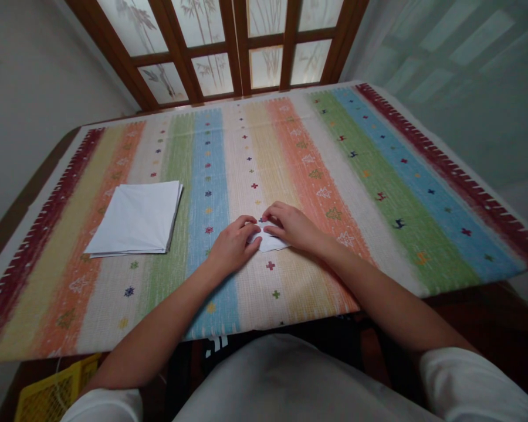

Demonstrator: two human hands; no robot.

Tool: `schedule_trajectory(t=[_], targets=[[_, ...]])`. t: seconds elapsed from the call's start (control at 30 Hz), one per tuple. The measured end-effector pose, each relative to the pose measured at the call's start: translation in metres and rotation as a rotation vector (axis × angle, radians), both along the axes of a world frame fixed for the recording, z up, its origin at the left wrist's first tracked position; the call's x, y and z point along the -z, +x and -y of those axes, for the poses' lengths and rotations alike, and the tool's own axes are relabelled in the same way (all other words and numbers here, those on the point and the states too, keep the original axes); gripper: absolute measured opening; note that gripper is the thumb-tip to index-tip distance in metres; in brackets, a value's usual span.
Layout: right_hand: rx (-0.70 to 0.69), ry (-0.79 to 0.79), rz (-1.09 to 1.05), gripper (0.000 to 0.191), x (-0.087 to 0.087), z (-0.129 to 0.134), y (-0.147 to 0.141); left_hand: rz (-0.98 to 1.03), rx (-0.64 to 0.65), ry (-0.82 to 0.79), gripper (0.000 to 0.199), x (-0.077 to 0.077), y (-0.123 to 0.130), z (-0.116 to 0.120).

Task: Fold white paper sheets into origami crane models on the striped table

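Observation:
A small piece of folded white paper point(271, 242) lies on the striped tablecloth point(264, 293), near the middle of the front part of the table. My left hand point(237, 243) pinches its left side, fingers curled and thumb against the paper. On the right side, my right hand point(290, 224) has its thumb and fingers closed on the same paper. The fingertips of both hands almost meet over it and hide part of its upper edge. To the left, a stack of white square sheets point(136, 217) rests flat, apart from both hands.
The table's front edge runs close to my body. A yellow plastic basket point(55, 390) stands below the table at the lower left. Wooden-framed glass panels point(242, 47) rise behind the far edge, with walls on both sides.

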State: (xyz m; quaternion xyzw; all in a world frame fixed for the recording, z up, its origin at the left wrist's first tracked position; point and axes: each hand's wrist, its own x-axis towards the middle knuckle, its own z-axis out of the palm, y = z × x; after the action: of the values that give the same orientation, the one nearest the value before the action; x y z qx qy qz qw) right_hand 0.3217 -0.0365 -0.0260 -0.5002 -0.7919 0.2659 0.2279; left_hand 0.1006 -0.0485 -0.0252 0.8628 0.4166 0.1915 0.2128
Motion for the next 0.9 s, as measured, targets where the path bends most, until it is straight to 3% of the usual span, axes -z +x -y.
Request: schedule_trajectory(t=[0.17, 0.33, 0.43, 0.63, 0.77, 0.9], targets=[[0.013, -0.099, -0.032, 0.008, -0.006, 0.000, -0.005, 0.007, -0.030, -0.007, 0.009, 0.001, -0.002, -0.003], [-0.034, 0.002, 0.081, 0.009, -0.015, 0.008, -0.006, 0.025, -0.068, 0.006, 0.014, -0.003, -0.004, -0.004], [-0.097, 0.051, 0.168, 0.011, -0.020, 0.017, -0.004, 0.010, -0.041, 0.027, 0.004, -0.006, -0.006, -0.004], [-0.189, 0.070, 0.274, 0.013, -0.024, 0.026, -0.005, -0.056, 0.071, 0.046, 0.012, -0.008, -0.015, -0.012], [-0.186, 0.085, 0.351, 0.012, -0.024, 0.030, -0.012, -0.136, 0.149, 0.131, 0.017, -0.008, -0.019, -0.015], [-0.176, 0.073, 0.403, 0.013, -0.026, 0.039, -0.017, -0.212, 0.134, 0.146, 0.019, -0.010, -0.018, -0.014]])
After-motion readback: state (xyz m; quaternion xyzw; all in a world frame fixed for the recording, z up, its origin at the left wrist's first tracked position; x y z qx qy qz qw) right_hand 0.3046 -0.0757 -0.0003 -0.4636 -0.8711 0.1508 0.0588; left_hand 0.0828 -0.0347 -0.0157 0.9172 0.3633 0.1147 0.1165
